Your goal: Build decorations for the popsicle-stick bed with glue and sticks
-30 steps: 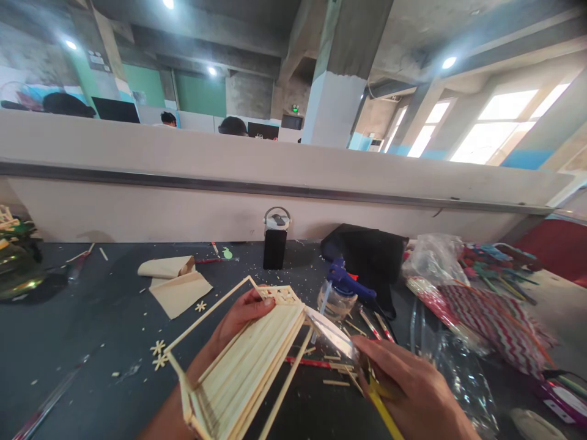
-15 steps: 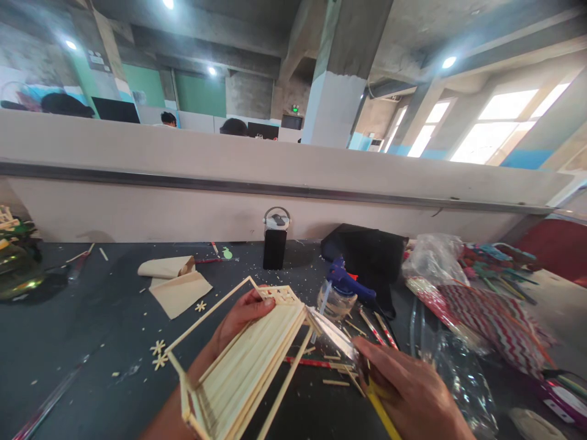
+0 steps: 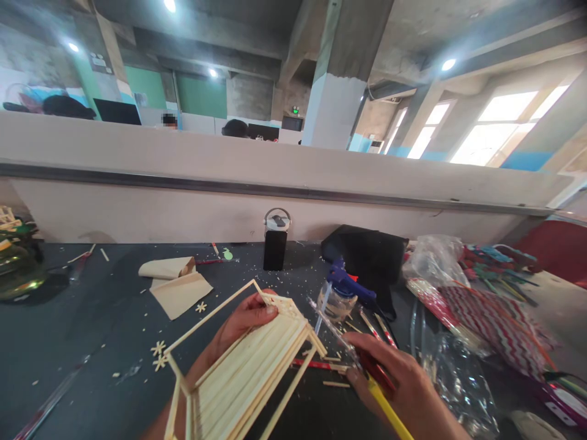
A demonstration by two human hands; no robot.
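My left hand (image 3: 245,318) is closed on the far end of a small stick model (image 3: 252,373), thumb on top. The model has a flat panel of pale wooden strips, a lattice end and thin sticks framing its sides; it is held tilted above the table. My right hand (image 3: 389,373) grips a hand tool (image 3: 334,330) with a long silver pointed end and red and yellow handles. Its tip is just right of the model's far corner, apart from it. Fingers partly hide the handles, so its exact kind is unclear.
A blue glue gun (image 3: 351,284) rests on a clear jar (image 3: 337,305). Beyond are a black upright device (image 3: 274,249) and a black cloth (image 3: 362,250). Brown paper (image 3: 178,290), star-shaped stick pieces (image 3: 158,348) and scraps lie left. Plastic bags (image 3: 458,379) lie right; a partition (image 3: 206,208) stands behind.
The silver tool has turned and drawn back from the model's corner, so the tip is now clear of it. The model has tilted slightly, its near right corner showing more.
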